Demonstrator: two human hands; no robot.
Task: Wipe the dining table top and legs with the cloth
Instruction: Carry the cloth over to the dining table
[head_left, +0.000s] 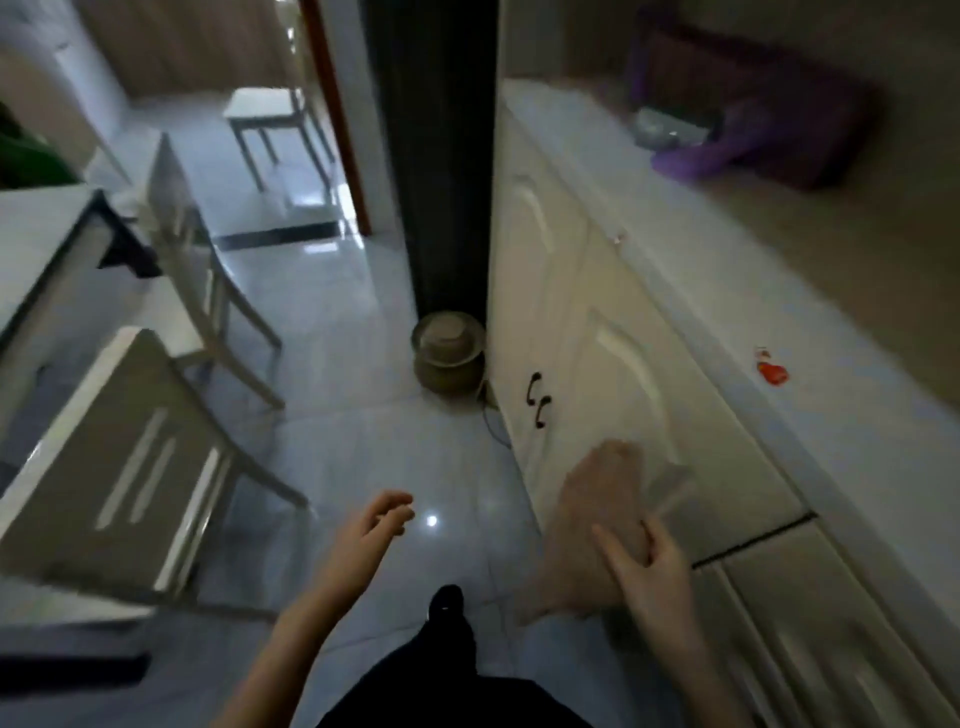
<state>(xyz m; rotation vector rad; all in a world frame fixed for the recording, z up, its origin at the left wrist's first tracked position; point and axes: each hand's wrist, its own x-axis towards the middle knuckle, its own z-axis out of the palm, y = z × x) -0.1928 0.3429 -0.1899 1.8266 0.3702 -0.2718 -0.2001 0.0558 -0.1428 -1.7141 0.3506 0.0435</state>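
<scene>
My right hand (647, 566) grips a pale beige cloth (587, 525) that hangs blurred in front of the white cabinet doors at the lower right. My left hand (371, 530) floats empty over the tiled floor with its fingers loosely curled and apart. The dining table (36, 249), white-topped with a dark edge, shows only partly at the far left. Its legs are hidden behind the chairs.
Two pale chairs (130, 457) (192, 244) stand along the table at left. A long white cabinet (597, 332) with a counter runs down the right. A lidded pot (449, 356) sits on the floor by a dark pillar. A stool (270, 117) stands beyond the doorway.
</scene>
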